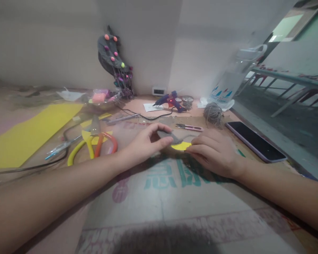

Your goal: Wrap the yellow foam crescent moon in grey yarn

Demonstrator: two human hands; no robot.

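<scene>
Over the cardboard sheet (127,218), my left hand (151,143) is closed, thumb and fingers gripping a small grey piece (167,136). A bright yellow piece (181,146) sticks out beside it towards my right hand (214,151). That hand is also closed, its fingertips pinched at the yellow piece's right end. A grey strand (189,136) seems to run between the grey piece and my right fingers; its end is hidden. Just beyond my right hand lie small pink-handled snips (189,127). A ball of grey yarn (213,114) rests further back.
Scissors (99,141) with yellow and orange handles and a yellow sheet (34,135) lie at left. At the back are a blue glue gun (172,101) and a grey crescent with pompoms (111,53). A phone (255,141) and a bottle (228,81) stand at right.
</scene>
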